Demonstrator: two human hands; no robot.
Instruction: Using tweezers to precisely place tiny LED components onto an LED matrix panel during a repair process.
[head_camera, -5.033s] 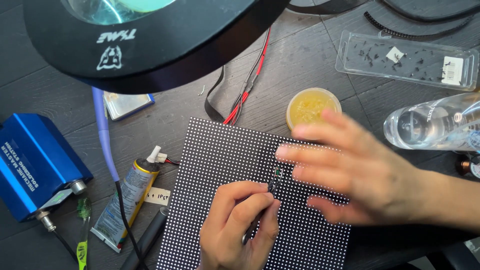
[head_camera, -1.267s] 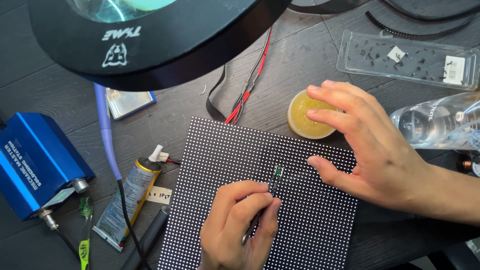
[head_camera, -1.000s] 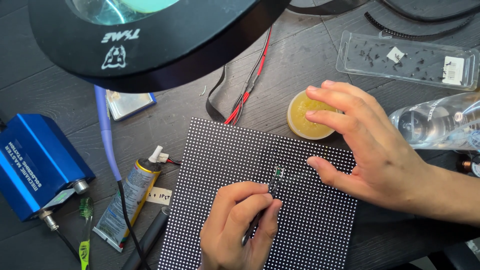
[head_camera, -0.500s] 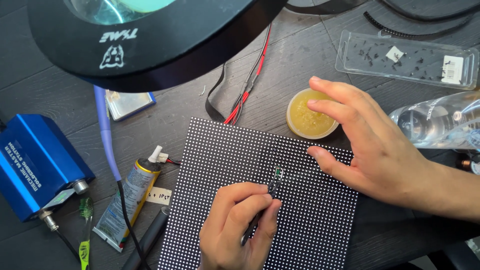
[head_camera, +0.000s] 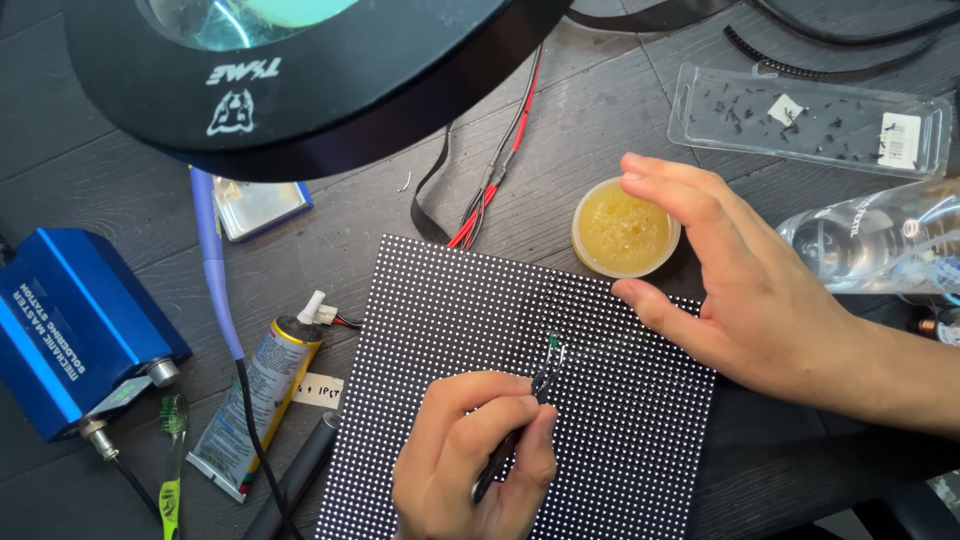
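At the centre of the dark bench lies the LED panel (head_camera: 520, 400), a flat black board studded with rows of tiny white dots, its top edge running from 10 o'clock to 3 o'clock of the view. The left hand (head_camera: 475, 460), at 6 o'clock, is curled shut in a pen grip around a thin dark tool (head_camera: 510, 440), whose tip rests on the panel beside a small green speck near the middle. The right hand (head_camera: 745, 290), at 3 o'clock, is open and holds nothing: its thumb presses on the panel's upper right edge while the fingers arch over the far rim of a small tub (head_camera: 625, 228) of yellow paste at 1 o'clock. The panel looks stiff, thin and fairly light, but its dotted face seems fragile; I would judge it best steadied or lifted by its bare edges, not the face. The tool is slim and wants a fingertip grip near the point. Against five seconds ago, the right hand has lifted off the middle of the panel and drawn back to the tub; over the last second it shifted only a little upward, and the left hand has hardly moved. A lamp (head_camera: 300, 70) overhangs at 11 o'clock, a blue box (head_camera: 70, 330) sits at 9 o'clock, a tube (head_camera: 255, 405) at 8 o'clock.
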